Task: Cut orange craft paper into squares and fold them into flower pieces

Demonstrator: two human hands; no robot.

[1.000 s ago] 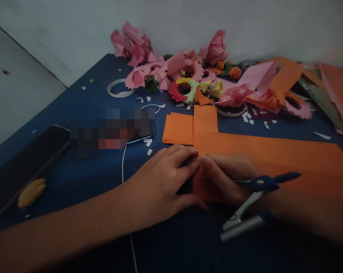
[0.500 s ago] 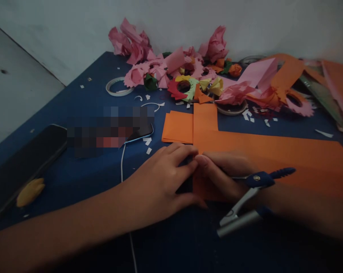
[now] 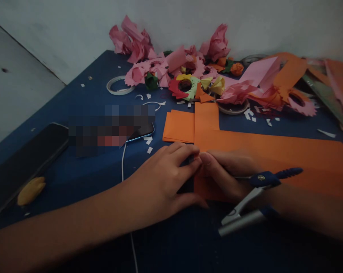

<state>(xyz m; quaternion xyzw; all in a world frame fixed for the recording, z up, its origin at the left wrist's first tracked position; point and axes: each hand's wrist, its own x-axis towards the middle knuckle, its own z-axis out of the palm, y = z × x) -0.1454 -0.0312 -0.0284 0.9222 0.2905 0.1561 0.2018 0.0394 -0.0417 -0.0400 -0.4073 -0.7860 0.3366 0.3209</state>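
My right hand (image 3: 228,172) is closed around a drawing compass (image 3: 265,179). Its blue head and grey legs stick out behind the fingers, and its tip is hidden by them. Beneath that hand lies a large orange paper sheet (image 3: 291,157). My left hand (image 3: 171,176) rests at the sheet's left end, fingers spread, with the fingertips close against my right thumb. An upright orange paper strip (image 3: 206,116) touches the top of the sheet. Just left of the strip is a small stack of orange squares (image 3: 179,126).
Crumpled pink paper (image 3: 136,41) and folded paper rings (image 3: 185,86) lie along the wall. A white tape roll (image 3: 120,91), a dark case-like object (image 3: 32,155), a phone (image 3: 143,131), a white cable (image 3: 123,163) and a yellow lump (image 3: 31,190) are on the blue table (image 3: 171,246).
The compass and my right hand have shifted very slightly to the right. My left hand stays in nearly the same place, and the papers have not visibly moved.
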